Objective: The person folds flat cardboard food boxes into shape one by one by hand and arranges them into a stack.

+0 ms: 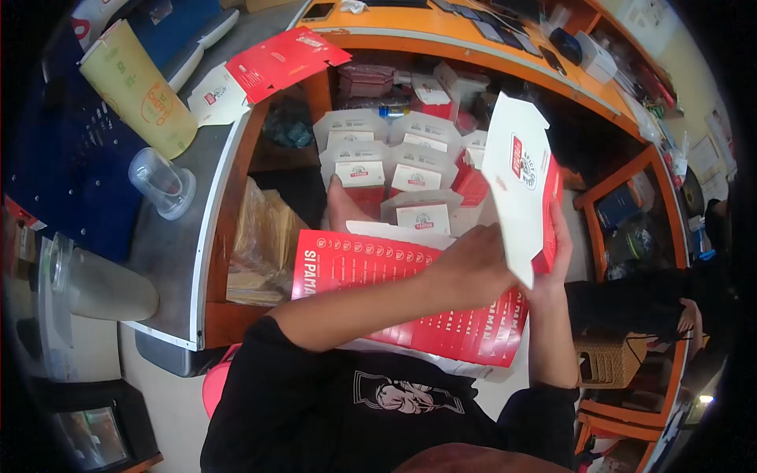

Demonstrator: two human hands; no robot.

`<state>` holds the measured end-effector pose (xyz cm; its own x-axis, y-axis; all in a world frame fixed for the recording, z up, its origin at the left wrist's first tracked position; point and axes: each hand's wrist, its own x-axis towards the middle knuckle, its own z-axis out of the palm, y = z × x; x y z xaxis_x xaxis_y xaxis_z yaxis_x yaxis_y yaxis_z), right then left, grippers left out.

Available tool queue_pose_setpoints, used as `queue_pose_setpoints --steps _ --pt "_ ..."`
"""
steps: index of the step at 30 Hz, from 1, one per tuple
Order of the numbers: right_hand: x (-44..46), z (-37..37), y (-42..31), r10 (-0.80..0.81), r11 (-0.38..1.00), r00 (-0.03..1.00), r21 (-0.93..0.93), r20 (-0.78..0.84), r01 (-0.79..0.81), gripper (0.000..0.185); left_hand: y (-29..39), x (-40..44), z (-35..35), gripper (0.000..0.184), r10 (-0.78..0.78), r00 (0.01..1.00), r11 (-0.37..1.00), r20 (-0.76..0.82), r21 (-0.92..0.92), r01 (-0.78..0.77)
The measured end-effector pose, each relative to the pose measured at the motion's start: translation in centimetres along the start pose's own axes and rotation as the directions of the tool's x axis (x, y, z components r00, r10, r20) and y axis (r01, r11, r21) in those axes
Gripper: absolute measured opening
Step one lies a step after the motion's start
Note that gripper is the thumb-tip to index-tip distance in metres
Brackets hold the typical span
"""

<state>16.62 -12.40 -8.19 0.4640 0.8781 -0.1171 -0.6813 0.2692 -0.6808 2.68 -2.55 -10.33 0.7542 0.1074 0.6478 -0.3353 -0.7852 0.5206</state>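
Observation:
A red and white paper food box [520, 177] stands partly folded in front of me, its white lid flap raised. My right hand [554, 251] is wrapped round the red side of this box. My left hand [471, 266] reaches across to the box's lower left; its fingertips are hidden behind the white flap. On my lap lies a fanned stack of flat red cardboard blanks [378, 303]. Beyond the stack, several folded boxes [422, 177] with open lids sit in rows, near my bare foot [347, 206].
At left, a grey table [217, 169] holds a yellow cup [142, 91], a clear plastic cup [162, 183] and a red and white blank [288, 63]. An orange counter [378, 31] with phones runs along the back. Another person's hand [690, 317] shows at right.

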Motion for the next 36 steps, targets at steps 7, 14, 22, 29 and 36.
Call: queue_pose_setpoints --steps 7,14,22,29,36 --pt "-4.3 -4.0 -1.3 0.133 0.991 0.980 0.009 0.145 -0.136 0.066 -0.7 0.6 -3.9 0.044 -0.069 0.963 0.997 -0.261 0.014 0.075" --pt "-6.2 -4.8 -1.1 0.144 0.973 0.986 0.170 0.086 -0.157 0.084 -4.9 0.1 -2.2 0.033 -0.490 0.870 0.865 -0.059 -0.157 0.477" --pt "-7.1 -6.7 1.3 -0.477 0.743 0.867 -0.592 -0.142 0.312 0.078 -5.2 3.1 -3.6 0.056 -0.699 0.714 0.713 -0.038 -0.110 0.693" --pt "-7.6 -6.6 0.2 -0.560 0.592 0.802 -0.778 -0.208 0.212 0.054 -7.6 3.6 -2.3 0.063 -0.600 0.786 0.799 -0.148 -0.060 0.599" --pt "-13.5 -4.2 -1.7 -0.516 -0.571 0.654 -0.791 0.554 0.219 0.027 -5.3 9.5 -4.4 0.071 -0.591 0.806 0.803 -0.036 -0.115 0.585"
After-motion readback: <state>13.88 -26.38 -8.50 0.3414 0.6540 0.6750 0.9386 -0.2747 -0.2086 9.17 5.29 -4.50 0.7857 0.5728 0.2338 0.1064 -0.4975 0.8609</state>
